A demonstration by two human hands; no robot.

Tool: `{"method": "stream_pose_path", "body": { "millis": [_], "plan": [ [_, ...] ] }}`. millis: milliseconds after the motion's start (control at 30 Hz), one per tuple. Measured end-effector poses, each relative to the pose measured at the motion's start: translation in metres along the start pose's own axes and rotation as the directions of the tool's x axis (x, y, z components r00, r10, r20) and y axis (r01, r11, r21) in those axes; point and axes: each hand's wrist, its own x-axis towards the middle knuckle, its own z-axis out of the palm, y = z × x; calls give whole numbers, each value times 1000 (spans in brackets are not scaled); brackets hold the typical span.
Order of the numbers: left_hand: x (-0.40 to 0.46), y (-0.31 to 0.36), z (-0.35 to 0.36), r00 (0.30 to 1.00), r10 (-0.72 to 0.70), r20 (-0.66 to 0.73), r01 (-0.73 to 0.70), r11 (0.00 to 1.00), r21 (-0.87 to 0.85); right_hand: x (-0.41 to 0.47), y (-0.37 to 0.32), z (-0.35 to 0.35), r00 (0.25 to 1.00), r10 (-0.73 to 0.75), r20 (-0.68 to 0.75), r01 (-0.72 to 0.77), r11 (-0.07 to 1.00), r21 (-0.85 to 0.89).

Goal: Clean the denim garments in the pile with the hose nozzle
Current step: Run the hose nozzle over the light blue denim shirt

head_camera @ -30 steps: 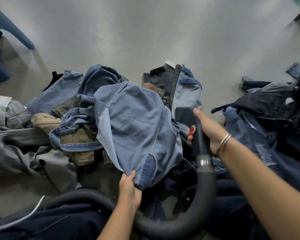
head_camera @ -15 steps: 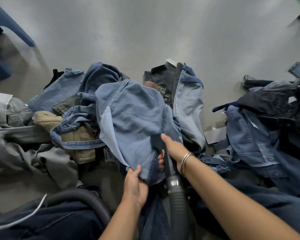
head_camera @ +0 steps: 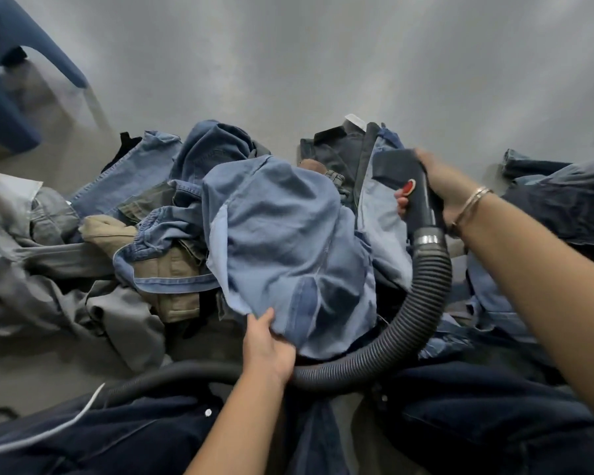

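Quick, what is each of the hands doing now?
Left hand: closed on the light blue denim garment hem.
Right hand: closed around the hose nozzle.

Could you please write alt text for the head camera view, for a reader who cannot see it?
The right hand holds a black hose nozzle lifted at the far right of a light blue denim garment, while the left hand grips the garment's near edge. It tops a pile of denim, grey and tan clothes on a grey floor, with the ribbed hose curving back toward the person.
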Motion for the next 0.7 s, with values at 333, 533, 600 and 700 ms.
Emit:
{"method": "stream_pose_path", "body": {
  "millis": [333,533,600,700],
  "plan": [
    [62,76,140,827,-215,519,-489,-730,477,-115,71,-18,998,51,-23,-51,999,-7],
    [108,33,102,895,-140,423,-319,-863,391,-120,69,-15,997,-72,14,71,996,47],
    [111,12,96,859,-127,496,-313,-896,314,-117,67,-17,994,-106,19,105,993,45],
    [102,-21,77,808,-249,535,-385,-909,158,-111,65,-16,992,-125,3,125,992,31]
  ]
}}
